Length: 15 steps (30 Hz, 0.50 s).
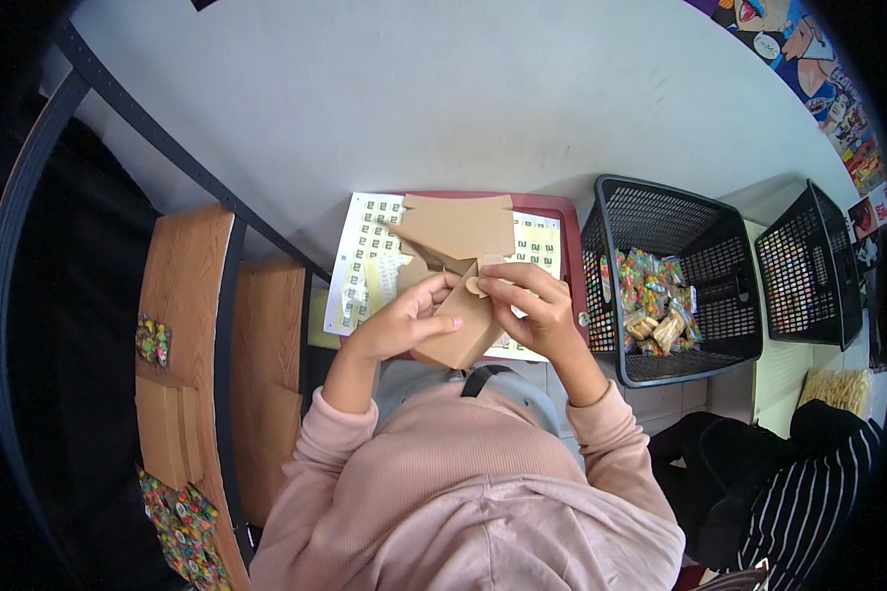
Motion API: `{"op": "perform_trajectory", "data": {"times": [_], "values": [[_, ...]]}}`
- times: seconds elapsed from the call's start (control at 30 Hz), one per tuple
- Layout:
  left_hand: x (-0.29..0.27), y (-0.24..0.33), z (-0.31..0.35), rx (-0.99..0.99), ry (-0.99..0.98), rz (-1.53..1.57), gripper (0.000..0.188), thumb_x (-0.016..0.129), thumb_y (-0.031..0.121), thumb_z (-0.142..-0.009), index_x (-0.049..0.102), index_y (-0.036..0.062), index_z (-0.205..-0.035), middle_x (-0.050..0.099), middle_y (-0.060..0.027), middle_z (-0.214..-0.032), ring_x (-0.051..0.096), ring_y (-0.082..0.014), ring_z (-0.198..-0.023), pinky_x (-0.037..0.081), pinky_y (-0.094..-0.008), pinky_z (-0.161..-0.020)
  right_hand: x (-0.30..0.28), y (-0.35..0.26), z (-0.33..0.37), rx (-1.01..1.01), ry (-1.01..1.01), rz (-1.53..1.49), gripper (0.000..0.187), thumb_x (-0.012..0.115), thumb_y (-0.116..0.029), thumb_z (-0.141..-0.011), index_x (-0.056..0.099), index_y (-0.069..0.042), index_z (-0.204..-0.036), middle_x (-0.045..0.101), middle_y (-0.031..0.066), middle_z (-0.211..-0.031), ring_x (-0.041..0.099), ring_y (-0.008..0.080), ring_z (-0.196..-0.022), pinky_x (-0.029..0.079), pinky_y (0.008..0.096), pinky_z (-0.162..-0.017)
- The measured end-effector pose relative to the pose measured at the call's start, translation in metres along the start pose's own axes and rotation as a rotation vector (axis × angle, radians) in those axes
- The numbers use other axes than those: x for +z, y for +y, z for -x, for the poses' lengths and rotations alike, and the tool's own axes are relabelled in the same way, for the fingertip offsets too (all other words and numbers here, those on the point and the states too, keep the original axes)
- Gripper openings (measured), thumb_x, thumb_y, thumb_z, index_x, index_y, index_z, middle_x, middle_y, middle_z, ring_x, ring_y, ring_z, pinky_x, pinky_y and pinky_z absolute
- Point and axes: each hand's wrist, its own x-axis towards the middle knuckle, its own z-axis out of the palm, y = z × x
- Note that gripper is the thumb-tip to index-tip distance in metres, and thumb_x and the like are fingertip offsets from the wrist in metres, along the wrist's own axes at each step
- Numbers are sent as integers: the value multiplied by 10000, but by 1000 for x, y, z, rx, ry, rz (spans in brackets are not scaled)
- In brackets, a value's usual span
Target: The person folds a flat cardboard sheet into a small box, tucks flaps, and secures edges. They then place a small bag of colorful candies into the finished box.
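Observation:
A partly folded brown cardboard box (460, 333) is tilted toward me between my hands, with its wide flap (463, 227) standing up at the far side. My left hand (404, 317) grips the box's left side, the thumb lying along its near panel and the other fingertips hidden behind the edge. My right hand (532, 303) is closed at the box's upper right, its thumb and fingers pinching a small rounded tan tab (477, 287). I cannot tell whether the tab is part of the box. Sheets of printed labels (367, 222) lie beneath the box.
The sheets rest on a dark red surface (574, 266). To the right, a black mesh crate (700, 366) holds colourful candy-like packets (650, 286); another black crate (808, 281) stands beyond. At left, a wooden shelf (192, 266) in a dark frame carries flattened cardboard pieces (163, 428) and more packets (182, 527).

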Motion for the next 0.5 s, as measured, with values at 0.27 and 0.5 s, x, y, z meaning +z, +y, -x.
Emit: {"op": "perform_trajectory", "data": {"times": [0.27, 0.5], "values": [[0, -21, -5, -181, 60, 177, 267, 524, 84, -850, 452, 18, -1099, 538, -48, -1023, 524, -95, -944, 424, -238, -818, -3, 4, 16, 6, -189, 71, 402, 646, -37, -571, 598, -86, -967, 596, 41, -917, 586, 212, -853, 514, 308, -604], [-16, -42, -12, -313, 115, 267, 184, 491, 188, -889, 507, 47, -1006, 558, -26, -929, 559, -83, -841, 457, -222, -725, 0, 5, 26, -92, -324, 176, 369, 598, -91, -619, 570, -70, -986, 554, 46, -968, 563, 201, -899, 508, 264, -540]]}}
